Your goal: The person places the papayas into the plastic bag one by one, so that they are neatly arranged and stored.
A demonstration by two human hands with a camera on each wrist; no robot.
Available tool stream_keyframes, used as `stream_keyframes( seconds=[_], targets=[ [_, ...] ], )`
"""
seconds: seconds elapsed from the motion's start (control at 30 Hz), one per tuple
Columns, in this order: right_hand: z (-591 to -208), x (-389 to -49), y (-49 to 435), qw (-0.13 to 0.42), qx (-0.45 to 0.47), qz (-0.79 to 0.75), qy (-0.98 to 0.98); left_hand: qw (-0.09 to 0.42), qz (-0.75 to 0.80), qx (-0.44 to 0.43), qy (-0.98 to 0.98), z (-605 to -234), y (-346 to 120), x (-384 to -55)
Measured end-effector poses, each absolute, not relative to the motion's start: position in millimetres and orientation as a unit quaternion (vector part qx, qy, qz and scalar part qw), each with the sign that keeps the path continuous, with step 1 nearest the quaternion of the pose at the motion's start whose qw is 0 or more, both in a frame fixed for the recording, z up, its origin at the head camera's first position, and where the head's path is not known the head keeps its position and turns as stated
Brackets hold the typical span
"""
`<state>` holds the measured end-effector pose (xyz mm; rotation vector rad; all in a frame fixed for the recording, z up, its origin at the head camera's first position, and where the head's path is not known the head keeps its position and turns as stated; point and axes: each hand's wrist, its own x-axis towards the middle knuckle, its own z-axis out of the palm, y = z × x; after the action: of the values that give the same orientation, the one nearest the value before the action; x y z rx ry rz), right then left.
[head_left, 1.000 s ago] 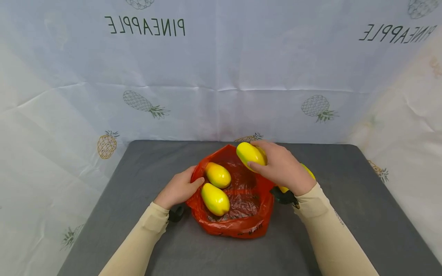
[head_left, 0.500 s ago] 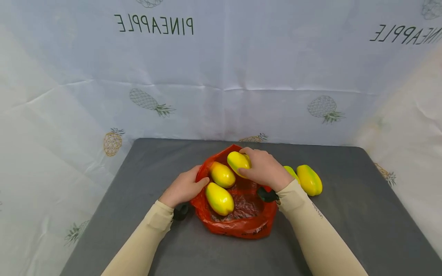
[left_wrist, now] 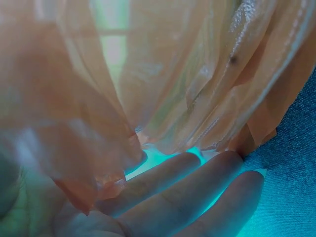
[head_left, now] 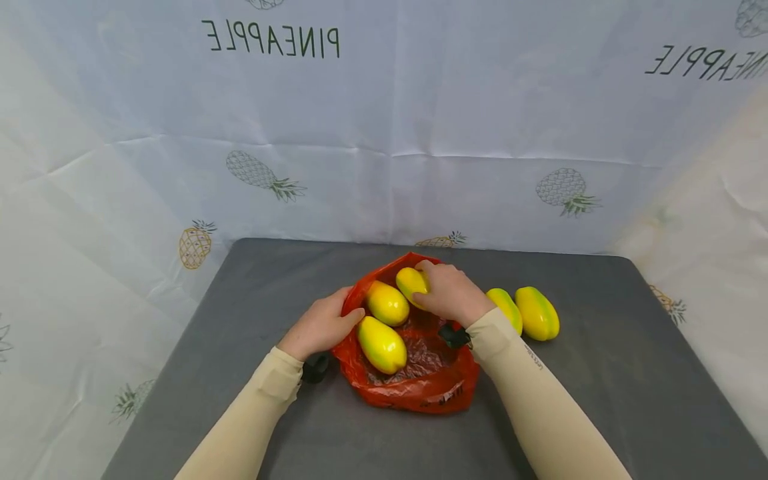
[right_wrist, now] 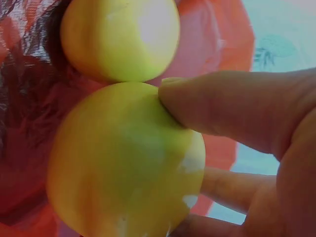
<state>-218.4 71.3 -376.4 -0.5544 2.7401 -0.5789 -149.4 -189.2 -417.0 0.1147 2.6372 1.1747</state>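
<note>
A red plastic bag (head_left: 414, 400) lies with its mouth spread wide on the grey table. My left hand (head_left: 321, 325) holds the bag's left rim, thumb over the inside and fingers against the outside; in the left wrist view those fingers (left_wrist: 192, 197) lie behind the thin plastic. Inside the bag, my right hand (head_left: 451, 292) grips a yellow papaya (head_left: 410, 283) near the back rim. Two more papayas, one behind (head_left: 388, 304) and one in front (head_left: 382, 345), rest at the bag's left side. The right wrist view has the gripped papaya (right_wrist: 123, 163) touching another papaya (right_wrist: 121, 39).
Two yellow-green papayas, a nearer-to-bag one (head_left: 504, 307) and an outer one (head_left: 537, 313), lie right of the bag, beside my right forearm. The grey table (head_left: 612, 360) ends at a white pineapple-print cloth (head_left: 384, 120) behind. Dark straps circle both wrists.
My right hand has lowered the papaya leftward from above the bag's back right rim into the bag. The left hand keeps its hold on the rim. Two table papayas are now uncovered.
</note>
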Motion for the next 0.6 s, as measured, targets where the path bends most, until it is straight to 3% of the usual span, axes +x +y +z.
stream_keyframes(
  seconds=[0.6],
  targets=[
    [-393,-218,52,0.116,-0.183,-0.153,0.964,0.125,0.401,0.048,0.906,-416,-192,-148]
  ],
)
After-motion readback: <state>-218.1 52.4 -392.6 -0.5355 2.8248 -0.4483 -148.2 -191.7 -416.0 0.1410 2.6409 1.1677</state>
